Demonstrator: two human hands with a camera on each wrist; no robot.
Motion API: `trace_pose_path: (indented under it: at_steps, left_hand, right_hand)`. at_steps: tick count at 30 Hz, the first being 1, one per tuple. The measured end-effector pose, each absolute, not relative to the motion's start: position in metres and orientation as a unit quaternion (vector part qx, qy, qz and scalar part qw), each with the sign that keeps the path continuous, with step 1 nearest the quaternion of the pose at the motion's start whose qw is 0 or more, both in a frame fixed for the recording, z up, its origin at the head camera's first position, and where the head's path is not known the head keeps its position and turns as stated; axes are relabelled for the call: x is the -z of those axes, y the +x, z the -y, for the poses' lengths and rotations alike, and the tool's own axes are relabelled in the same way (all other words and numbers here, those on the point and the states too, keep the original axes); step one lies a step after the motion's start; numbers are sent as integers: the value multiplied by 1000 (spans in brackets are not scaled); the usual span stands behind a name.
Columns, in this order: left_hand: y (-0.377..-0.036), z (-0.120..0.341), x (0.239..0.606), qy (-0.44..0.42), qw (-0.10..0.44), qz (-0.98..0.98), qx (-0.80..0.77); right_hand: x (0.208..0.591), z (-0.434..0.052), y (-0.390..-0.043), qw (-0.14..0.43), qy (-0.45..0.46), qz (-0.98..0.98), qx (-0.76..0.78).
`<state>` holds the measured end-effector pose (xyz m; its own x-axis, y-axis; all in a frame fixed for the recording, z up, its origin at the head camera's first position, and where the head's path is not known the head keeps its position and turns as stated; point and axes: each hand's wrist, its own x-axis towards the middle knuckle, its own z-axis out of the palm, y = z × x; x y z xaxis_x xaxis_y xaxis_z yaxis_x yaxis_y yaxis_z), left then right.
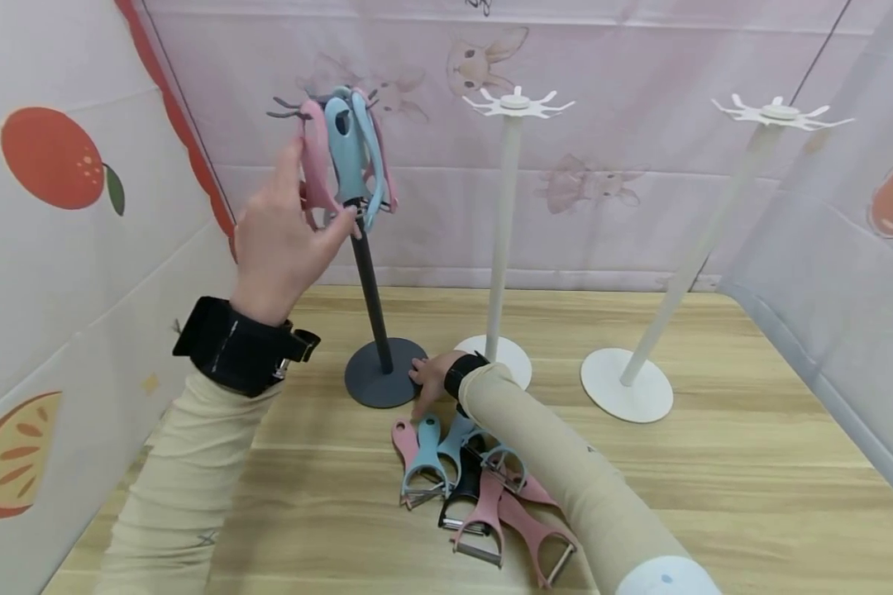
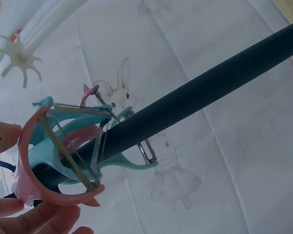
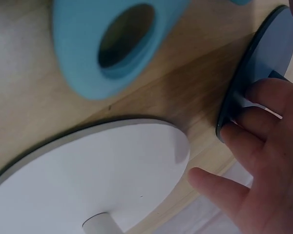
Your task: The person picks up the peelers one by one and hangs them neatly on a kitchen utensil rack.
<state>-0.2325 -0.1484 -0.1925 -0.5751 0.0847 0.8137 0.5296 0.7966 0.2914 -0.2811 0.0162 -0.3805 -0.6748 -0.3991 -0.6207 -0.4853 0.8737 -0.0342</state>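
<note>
My left hand [image 1: 279, 240] is raised at the top of the dark stand [image 1: 370, 297], its thumb and fingers holding a pink peeler [image 1: 316, 161]. Beside that peeler hang light-blue peelers [image 1: 346, 153] and more pink, blades downward. In the left wrist view the pink peeler [image 2: 27, 170] lies between thumb and fingers, its blade end toward the camera. Low on the table, my right hand [image 1: 433, 378] touches the rim of the dark round base [image 1: 379, 384] with spread fingers. The right wrist view shows these fingertips [image 3: 234, 134] on the base edge.
A pile of pink, light-blue and black peelers [image 1: 484, 512] lies in front of the stands, partly under my right forearm. Two white stands with hooked tops, one in the middle [image 1: 502, 223] and one at the right [image 1: 670, 289], stand on the wooden table [image 1: 752, 463].
</note>
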Motion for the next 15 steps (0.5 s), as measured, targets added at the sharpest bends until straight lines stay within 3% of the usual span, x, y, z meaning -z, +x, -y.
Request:
trace_pose_path:
  at_steps: [15]
  left_hand:
    - [-211, 157, 254, -172, 435, 829, 305]
  right_hand:
    - [384, -17, -282, 322, -231, -916, -58]
